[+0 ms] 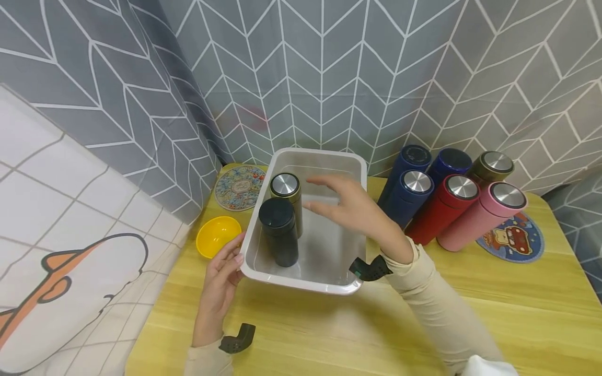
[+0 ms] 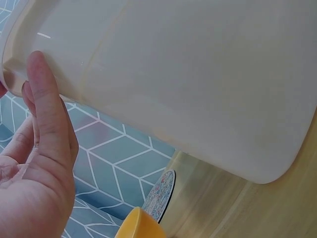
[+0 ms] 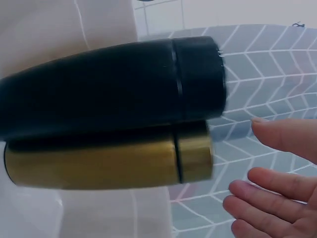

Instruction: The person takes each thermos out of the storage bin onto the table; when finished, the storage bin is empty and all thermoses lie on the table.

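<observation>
A white plastic bin (image 1: 305,284) stands at the table's middle. Inside it, at the left, a black thermos bottle (image 1: 282,237) stands upright in front of an olive-gold thermos bottle (image 1: 292,196) with a silver-topped lid. My left hand (image 1: 221,279) holds the bin's left rim near the front corner, thumb at the rim and fingers along the outer wall, seen from outside in the left wrist view. Over the bin, just right of the gold bottle, hovers my right hand (image 1: 350,203), fingers spread and holding nothing. The right wrist view shows its fingertips apart from both bottle lids.
Several thermos bottles stand close together right of the bin, among them a red one (image 1: 439,209) and a pink one (image 1: 479,219). A round bear-and-car mat (image 1: 519,237) lies beside them. Left of the bin are a yellow bowl (image 1: 217,237) and a patterned round mat (image 1: 240,188).
</observation>
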{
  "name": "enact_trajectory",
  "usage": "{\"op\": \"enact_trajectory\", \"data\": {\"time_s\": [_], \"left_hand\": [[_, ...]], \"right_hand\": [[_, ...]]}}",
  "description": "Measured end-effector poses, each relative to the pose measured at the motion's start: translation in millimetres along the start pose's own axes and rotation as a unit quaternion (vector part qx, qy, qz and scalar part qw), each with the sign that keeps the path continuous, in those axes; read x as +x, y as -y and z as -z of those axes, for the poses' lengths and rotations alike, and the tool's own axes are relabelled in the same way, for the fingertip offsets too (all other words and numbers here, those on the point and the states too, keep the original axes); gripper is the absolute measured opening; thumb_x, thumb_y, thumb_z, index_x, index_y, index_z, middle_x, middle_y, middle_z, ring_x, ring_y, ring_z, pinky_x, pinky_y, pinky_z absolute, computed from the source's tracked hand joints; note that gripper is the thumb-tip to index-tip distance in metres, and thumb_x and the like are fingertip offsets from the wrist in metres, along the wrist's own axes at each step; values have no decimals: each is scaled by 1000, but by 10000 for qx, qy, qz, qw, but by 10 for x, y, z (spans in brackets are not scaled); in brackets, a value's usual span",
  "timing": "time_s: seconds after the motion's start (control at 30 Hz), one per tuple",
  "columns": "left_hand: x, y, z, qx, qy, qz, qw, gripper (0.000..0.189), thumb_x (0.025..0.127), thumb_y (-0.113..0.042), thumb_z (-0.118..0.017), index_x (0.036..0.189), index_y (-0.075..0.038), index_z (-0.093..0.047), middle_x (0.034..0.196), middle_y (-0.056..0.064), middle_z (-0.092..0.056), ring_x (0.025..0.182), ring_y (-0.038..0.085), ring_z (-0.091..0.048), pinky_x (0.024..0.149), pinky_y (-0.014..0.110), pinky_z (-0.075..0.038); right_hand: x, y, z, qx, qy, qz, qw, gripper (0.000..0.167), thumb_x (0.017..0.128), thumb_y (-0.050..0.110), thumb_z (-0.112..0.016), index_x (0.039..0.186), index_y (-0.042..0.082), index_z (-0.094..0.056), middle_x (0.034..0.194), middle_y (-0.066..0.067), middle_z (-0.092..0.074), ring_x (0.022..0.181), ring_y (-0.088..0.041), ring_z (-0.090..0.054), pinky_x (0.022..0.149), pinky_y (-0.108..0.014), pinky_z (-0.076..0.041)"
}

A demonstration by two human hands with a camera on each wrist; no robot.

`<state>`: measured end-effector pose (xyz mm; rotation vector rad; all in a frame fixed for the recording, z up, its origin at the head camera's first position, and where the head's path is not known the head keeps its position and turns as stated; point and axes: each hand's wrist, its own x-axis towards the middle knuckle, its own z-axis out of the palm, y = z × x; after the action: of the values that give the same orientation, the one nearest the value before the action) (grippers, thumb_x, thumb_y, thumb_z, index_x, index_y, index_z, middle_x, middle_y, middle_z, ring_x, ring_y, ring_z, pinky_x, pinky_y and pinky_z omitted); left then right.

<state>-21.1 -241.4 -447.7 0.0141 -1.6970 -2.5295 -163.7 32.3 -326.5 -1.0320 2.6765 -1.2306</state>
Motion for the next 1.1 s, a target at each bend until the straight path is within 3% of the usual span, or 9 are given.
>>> {"op": "enact_trajectory", "data": {"time_s": [0.13,0.53,0.9,1.1], "left_hand": [[3,0,-2,22,-34,35,10000,44,101,1,-44,130,-24,-65,120,-8,-69,97,7,-65,86,22,-60],[13,4,3,-36,66,-55,10000,44,101,2,-44,130,-24,-65,117,-7,-68,97,6,-65,84,21,-60],[10,21,6,-235,154,-129,9995,46,101,3,-42,131,-22,-65,115,-5,-69,97,7,-67,84,22,-60],[11,25,-3,-164,135,-75,9997,46,101,3,-41,130,-23,-65,116,-6,-70,98,7,-67,85,23,-61]], "right_hand": [[119,-28,-99,215,-67,22,9997,51,90,26,-74,134,5,-62,136,-12,-66,130,-28,-60,113,-43,-47],[360,-171,-277,887,-34,-471,9949,62,84,22,-81,138,6,-57,140,-12,-62,132,-28,-58,116,-39,-44],[493,-285,-396,1255,435,24,9911,71,82,10,-80,146,3,-50,147,-14,-55,136,-31,-54,117,-39,-44],[518,-355,-408,1848,680,40,9804,71,81,3,-80,145,0,-49,144,-17,-56,136,-32,-55,116,-38,-45]]}}
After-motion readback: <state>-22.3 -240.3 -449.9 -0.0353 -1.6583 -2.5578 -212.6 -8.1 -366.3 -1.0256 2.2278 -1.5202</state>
